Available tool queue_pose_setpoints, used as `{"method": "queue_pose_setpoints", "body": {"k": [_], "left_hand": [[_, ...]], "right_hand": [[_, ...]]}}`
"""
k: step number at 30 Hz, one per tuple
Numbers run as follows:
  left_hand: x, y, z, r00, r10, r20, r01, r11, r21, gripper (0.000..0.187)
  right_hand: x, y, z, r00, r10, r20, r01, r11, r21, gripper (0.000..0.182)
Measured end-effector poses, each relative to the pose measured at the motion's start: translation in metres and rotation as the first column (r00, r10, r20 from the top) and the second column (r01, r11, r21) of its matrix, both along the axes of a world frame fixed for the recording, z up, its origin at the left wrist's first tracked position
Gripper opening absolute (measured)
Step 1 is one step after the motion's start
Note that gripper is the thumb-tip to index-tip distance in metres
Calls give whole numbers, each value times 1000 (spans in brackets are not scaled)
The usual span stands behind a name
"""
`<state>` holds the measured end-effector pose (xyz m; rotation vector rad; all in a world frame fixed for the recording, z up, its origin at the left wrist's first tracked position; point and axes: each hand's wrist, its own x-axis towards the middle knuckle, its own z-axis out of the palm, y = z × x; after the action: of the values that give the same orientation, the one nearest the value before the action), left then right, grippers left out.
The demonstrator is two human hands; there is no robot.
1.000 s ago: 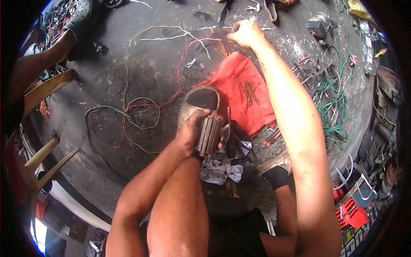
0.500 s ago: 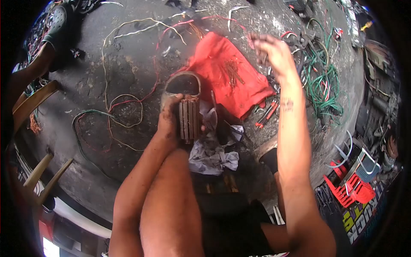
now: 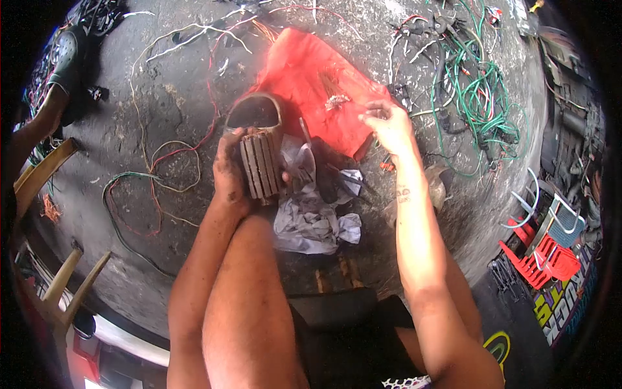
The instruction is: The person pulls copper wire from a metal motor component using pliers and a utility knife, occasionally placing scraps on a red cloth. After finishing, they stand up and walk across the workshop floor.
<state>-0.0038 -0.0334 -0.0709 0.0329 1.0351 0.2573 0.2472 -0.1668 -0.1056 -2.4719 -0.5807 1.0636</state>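
My left hand (image 3: pixel 228 165) is wrapped around a slotted motor armature (image 3: pixel 259 165), held upright in front of my knee. Copper-coloured bits show at its top end. To the right, my right hand (image 3: pixel 387 128) hovers over the near right edge of a red cloth (image 3: pixel 304 65), fingers bent but apart, with nothing visible in them. On the cloth, or just above it, is a small pale clump (image 3: pixel 337 102), near some brownish scraps.
Behind the armature is a sandal (image 3: pixel 280 123). Crumpled pale cloth (image 3: pixel 311 223) lies close to my knee. Tangled green wires (image 3: pixel 483 110) are at right, loose thin wires (image 3: pixel 152 162) at left. Another person's foot in a clog (image 3: pixel 68 58) is at upper left.
My right hand has come down and left from beyond the cloth's right side. A pale clump now shows at the cloth. The armature has tilted slightly in my left hand; the view has shifted.
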Motion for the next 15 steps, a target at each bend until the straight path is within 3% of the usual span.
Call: {"method": "queue_pose_setpoints", "body": {"k": [2, 3, 6, 7, 9, 10, 11, 12, 13, 14, 15], "left_hand": [[-1, 1, 3, 1000, -6, 25, 7, 999, -36, 45], [-3, -1, -2, 1000, -10, 17, 11, 999, -47, 47], [-10, -2, -12, 996, -63, 69, 61, 998, 35, 49], [-10, -2, -12, 995, -74, 67, 72, 997, 37, 49], [-9, -3, -12, 1000, -13, 26, 11, 996, 89, 46], [-9, -3, -11, 999, -41, 26, 38, 995, 88, 46], [-10, -2, -11, 997, -22, -70, 34, 986, 161, 44], [-9, -1, -14, 988, -10, -155, 46, 972, 230, 42], [-15, -1, -25, 980, 36, -198, 52, 904, 424, 35], [-15, 0, -33, 964, 97, -246, 72, 800, 596, 28], [-16, -3, -38, 958, 82, -275, 110, 780, 616, 28]], "right_hand": [[-2, -11, 3, 993, -35, -110, 58, 977, 207, 42], [1, -14, 5, 993, -45, -108, 67, 976, 209, 42], [10, -6, 38, 999, 28, -40, -24, 995, 101, 46], [29, -12, 50, 996, 84, -7, -84, 996, -7, 47], [81, -66, 57, 912, 340, 229, -349, 937, -2, 46], [100, -96, 73, 895, 404, 189, -397, 915, -75, 42], [121, -132, 94, 825, 532, 192, -506, 846, -168, 40], [135, -163, 120, 843, 529, 96, -484, 825, -290, 40], [147, -196, 143, 872, 490, 12, -428, 773, -469, 43], [147, -238, 164, 845, 516, 139, -423, 804, -418, 44], [147, -286, 187, 868, 451, 206, -300, 808, -507, 42]]}}
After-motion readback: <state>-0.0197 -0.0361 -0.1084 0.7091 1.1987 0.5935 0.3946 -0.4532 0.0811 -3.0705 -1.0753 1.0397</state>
